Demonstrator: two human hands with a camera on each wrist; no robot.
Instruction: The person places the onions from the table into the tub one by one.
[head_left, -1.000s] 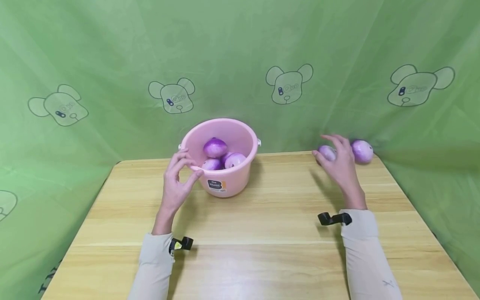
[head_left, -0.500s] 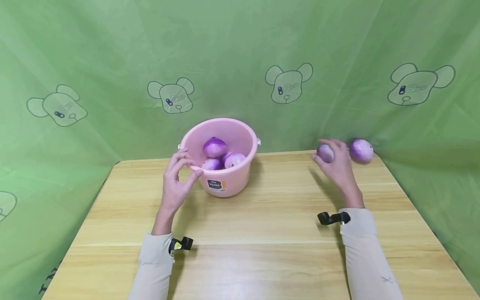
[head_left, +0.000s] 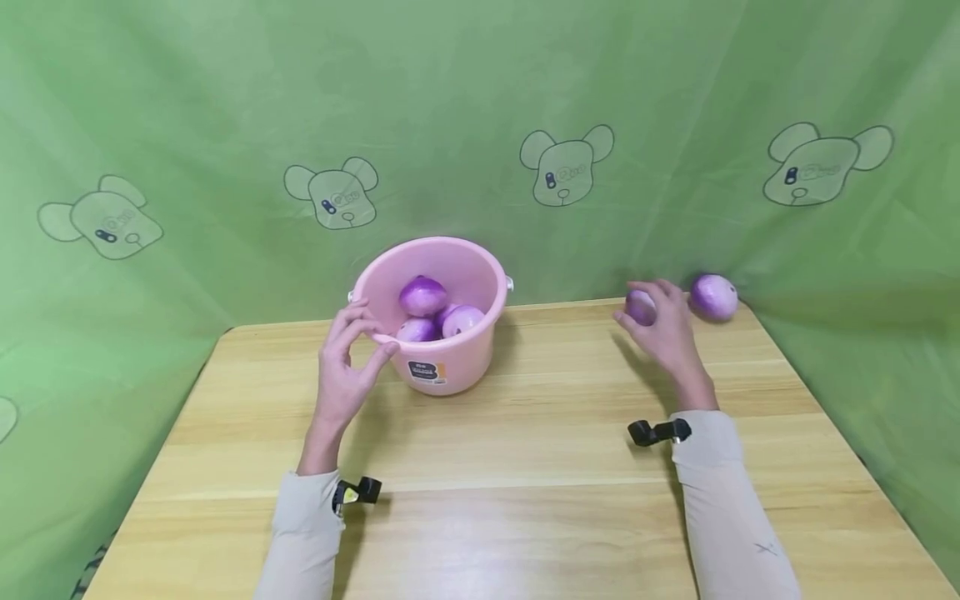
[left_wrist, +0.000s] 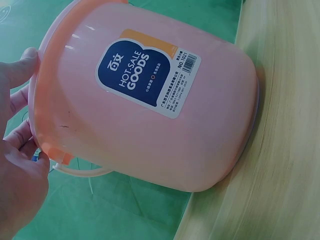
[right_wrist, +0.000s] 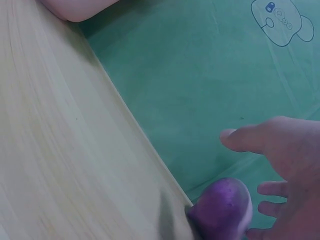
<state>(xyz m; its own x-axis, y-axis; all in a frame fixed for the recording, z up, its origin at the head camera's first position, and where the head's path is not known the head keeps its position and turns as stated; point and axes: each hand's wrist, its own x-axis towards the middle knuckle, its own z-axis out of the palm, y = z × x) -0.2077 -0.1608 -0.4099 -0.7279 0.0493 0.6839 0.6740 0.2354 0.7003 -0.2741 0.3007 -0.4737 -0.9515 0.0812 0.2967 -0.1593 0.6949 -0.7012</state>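
Note:
A pink bucket stands near the table's back edge, holding several purple onions; one onion lies on top. My left hand grips the bucket's near-left rim between thumb and fingers. In the left wrist view, the bucket wall with its label fills the middle. My right hand curves loosely around a small purple onion at the back edge. The right wrist view shows the thumb apart from this onion, with the other fingers behind it. Whether any finger touches it I cannot tell.
Another onion lies just right of my right hand, near the back right corner. A green curtain with bear prints surrounds the wooden table along the back and sides.
The right hand's raised index finger has come down and bent closer over the small onion. The left hand keeps its hold on the bucket. The whole head view has shifted slightly.

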